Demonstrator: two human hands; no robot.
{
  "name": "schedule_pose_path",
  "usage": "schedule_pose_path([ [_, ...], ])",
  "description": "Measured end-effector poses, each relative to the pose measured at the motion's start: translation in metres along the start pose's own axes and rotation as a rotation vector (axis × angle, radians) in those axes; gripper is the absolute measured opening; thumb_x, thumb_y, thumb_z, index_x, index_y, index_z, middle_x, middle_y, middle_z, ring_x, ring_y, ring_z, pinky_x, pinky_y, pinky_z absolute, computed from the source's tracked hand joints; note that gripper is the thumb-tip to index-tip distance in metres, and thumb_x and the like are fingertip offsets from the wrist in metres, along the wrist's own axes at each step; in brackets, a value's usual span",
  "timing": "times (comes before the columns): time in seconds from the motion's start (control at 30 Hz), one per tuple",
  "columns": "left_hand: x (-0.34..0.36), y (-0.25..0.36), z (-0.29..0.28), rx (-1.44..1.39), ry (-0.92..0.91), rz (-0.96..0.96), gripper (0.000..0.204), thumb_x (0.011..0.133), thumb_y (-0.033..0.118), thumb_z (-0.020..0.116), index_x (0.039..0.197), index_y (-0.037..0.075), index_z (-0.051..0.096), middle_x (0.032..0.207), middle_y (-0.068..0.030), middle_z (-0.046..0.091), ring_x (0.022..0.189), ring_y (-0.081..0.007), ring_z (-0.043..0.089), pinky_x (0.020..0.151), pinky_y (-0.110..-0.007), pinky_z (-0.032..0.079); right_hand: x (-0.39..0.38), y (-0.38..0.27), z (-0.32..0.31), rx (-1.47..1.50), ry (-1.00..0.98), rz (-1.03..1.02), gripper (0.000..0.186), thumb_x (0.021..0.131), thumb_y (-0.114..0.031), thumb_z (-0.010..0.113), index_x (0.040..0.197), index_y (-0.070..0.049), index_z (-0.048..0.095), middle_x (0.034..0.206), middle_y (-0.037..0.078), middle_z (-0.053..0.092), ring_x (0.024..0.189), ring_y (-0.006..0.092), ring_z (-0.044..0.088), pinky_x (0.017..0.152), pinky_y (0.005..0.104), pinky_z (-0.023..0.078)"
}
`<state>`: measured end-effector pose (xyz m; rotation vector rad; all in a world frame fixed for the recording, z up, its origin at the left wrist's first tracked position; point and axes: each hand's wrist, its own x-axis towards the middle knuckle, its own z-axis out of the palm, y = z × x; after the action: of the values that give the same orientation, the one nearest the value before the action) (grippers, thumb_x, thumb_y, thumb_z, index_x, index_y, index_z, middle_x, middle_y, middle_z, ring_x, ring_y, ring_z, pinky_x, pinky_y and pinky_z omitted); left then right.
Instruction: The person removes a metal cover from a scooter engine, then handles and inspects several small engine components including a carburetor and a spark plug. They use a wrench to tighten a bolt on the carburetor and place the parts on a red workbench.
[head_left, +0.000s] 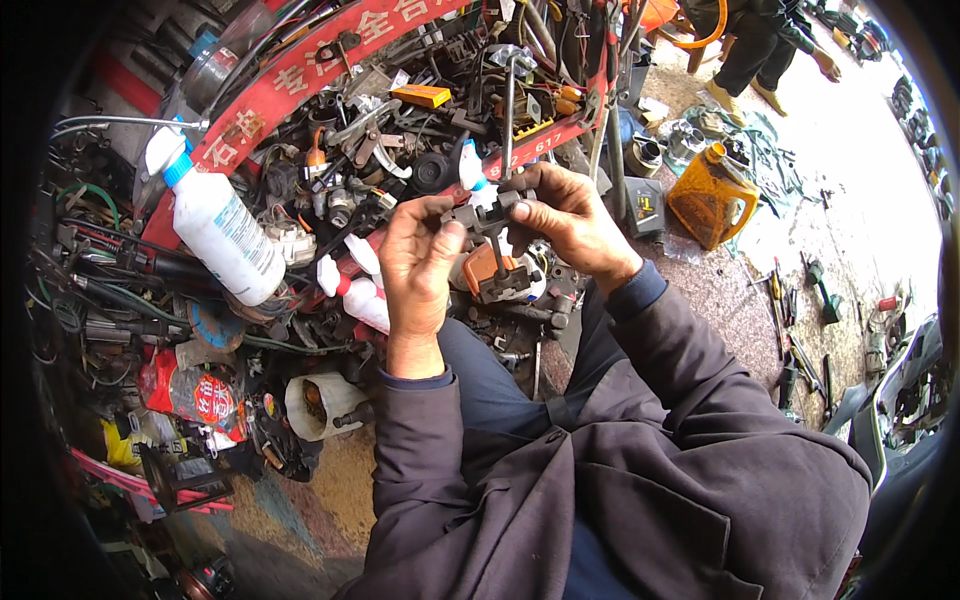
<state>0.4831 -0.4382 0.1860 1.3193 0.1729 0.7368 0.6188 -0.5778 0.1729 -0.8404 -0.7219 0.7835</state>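
Observation:
Both hands hold a small dark metal part (pixel 487 214) between them, in the middle of the picture. Its exact kind is unclear; a short stem seems to hang down from it. My left hand (pixel 415 275) pinches the left end between thumb and fingers. On the other end my right hand (pixel 575 218) closes with thumb and forefinger. Just below the part, an orange and dark piece (pixel 487 268) lies among metal parts. White spray bottles (pixel 365 300) lie beside my left wrist.
Greasy parts and tools crowd the red-edged bench (pixel 290 85). A large white bottle (pixel 228 235) with a blue cap stands left. On the floor at right are a yellow oil jug (pixel 710 200), a grey container (pixel 645 210) and scattered tools (pixel 790 350). Another person's legs (pixel 757 60) show behind.

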Motion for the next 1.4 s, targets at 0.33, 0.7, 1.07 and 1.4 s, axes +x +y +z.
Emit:
schedule_pose_path([
  [0.33, -0.004, -0.006, 0.012, 0.209, -0.085, 0.071, 0.015, 0.090, 0.009, 0.069, 0.099, 0.003, 0.059, 0.080, 0.0060, 0.053, 0.069, -0.0012, 0.045, 0.060, -0.017, 0.037, -0.003, -0.005, -0.007, -0.133, 0.068, 0.140, 0.032, 0.099, -0.030, 0.059, 0.113, 0.000, 0.061, 0.088, 0.002, 0.066, 0.071, 0.0088, 0.063, 0.061, 0.0255, 0.055],
  [0.7, -0.003, -0.009, 0.010, 0.251, -0.086, 0.094, 0.014, 0.091, 0.006, 0.067, 0.101, 0.002, 0.058, 0.077, 0.0059, 0.052, 0.060, 0.0001, 0.043, 0.052, -0.016, 0.034, -0.005, -0.006, -0.009, -0.269, -0.006, 0.077, 0.022, 0.097, -0.024, 0.064, 0.099, -0.002, 0.063, 0.077, -0.006, 0.057, 0.070, 0.0028, 0.051, 0.061, 0.0205, 0.044],
  [1.07, -0.002, -0.009, 0.015, 0.245, -0.121, 0.070, 0.014, 0.091, 0.003, 0.066, 0.103, 0.001, 0.058, 0.078, 0.0055, 0.053, 0.061, -0.0001, 0.045, 0.053, -0.017, 0.036, -0.006, -0.008, -0.017, -0.145, -0.048, 0.025, 0.020, 0.096, -0.022, 0.066, 0.102, -0.005, 0.060, 0.083, -0.006, 0.056, 0.075, 0.0020, 0.050, 0.066, 0.0200, 0.043],
  [1.4, -0.002, -0.020, 0.017, 0.156, -0.078, 0.043, 0.017, 0.093, 0.006, 0.066, 0.107, 0.000, 0.059, 0.088, 0.0013, 0.060, 0.076, -0.0047, 0.054, 0.071, -0.019, 0.046, -0.009, -0.006, -0.015, -0.117, -0.066, 0.062, 0.027, 0.092, -0.016, 0.070, 0.113, -0.001, 0.061, 0.094, -0.002, 0.065, 0.085, 0.0054, 0.059, 0.075, 0.0235, 0.051],
])
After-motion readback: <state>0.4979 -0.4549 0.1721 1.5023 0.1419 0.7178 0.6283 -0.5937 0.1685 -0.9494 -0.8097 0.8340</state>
